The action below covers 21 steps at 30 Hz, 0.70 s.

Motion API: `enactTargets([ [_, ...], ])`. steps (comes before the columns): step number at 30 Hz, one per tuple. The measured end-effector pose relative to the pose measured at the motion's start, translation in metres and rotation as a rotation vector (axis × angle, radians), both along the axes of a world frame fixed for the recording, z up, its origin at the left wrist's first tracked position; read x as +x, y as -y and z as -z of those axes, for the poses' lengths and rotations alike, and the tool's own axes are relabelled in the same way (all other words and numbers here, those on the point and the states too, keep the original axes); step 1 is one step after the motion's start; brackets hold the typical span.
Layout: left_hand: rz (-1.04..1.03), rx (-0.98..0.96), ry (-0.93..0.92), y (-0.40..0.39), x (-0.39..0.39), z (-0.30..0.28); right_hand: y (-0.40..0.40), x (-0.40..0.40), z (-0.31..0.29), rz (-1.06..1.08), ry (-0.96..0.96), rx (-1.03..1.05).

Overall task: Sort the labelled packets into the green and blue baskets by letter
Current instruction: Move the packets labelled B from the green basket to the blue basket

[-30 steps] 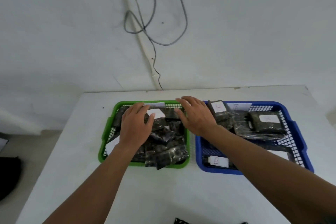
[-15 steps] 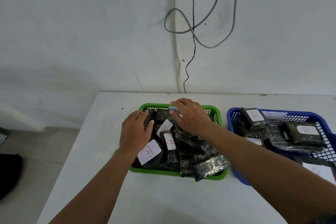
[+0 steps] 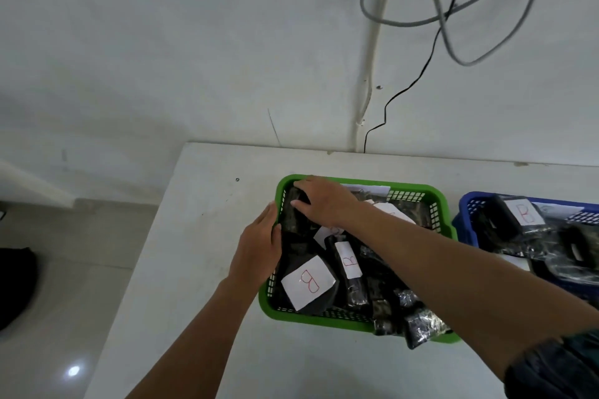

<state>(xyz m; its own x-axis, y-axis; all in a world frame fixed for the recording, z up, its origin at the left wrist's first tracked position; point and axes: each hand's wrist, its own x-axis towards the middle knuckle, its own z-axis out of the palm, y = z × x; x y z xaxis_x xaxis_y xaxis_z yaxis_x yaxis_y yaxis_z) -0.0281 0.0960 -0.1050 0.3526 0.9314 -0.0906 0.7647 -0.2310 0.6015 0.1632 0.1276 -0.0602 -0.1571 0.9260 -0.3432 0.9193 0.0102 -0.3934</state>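
On the white table: we work over the green basket; the blue basket sits just beside it.
Right hand: fingers curled onto a dark packet at the far-left corner.
Left hand: partly open, resting on the basket's left rim, touching that packet.
Progress: we judge it unfinished; B-labelled packets lie in both baskets.

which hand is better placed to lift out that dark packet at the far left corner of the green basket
Right. The right hand lies on top of the dark packet in the green basket, fingers curled over its far end. The left hand is at the basket's left wall, only touching the packet's side.
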Motion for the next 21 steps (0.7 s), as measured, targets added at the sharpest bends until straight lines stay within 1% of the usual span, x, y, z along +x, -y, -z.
enactTargets([
  [3,-0.007,-0.008,0.056,-0.001,-0.001,0.001,-0.003,-0.001,0.005,0.025,0.012,-0.023],
  [5,-0.004,-0.03,0.08,-0.002,-0.002,0.001,-0.002,0.001,0.007,0.059,-0.052,-0.03],
  [10,-0.034,-0.094,0.139,-0.005,-0.004,-0.012,0.007,0.011,-0.001,0.218,-0.417,-0.074],
  [13,-0.03,0.012,0.157,-0.002,0.001,-0.03,0.009,0.016,-0.017,0.431,-0.539,0.035],
  [15,0.007,0.054,0.199,-0.001,0.006,-0.042,0.008,0.017,-0.025,0.586,-0.566,0.082],
  [17,0.03,0.09,0.239,-0.001,0.011,-0.047,0.007,0.019,-0.03,0.672,-0.609,0.069],
  [20,0.004,0.162,0.262,0.001,0.019,-0.05,0.013,0.019,-0.039,0.734,-0.853,-0.013],
  [21,-0.025,0.142,0.292,0.002,0.021,-0.053,0.014,0.02,-0.04,0.749,-0.905,-0.036],
])
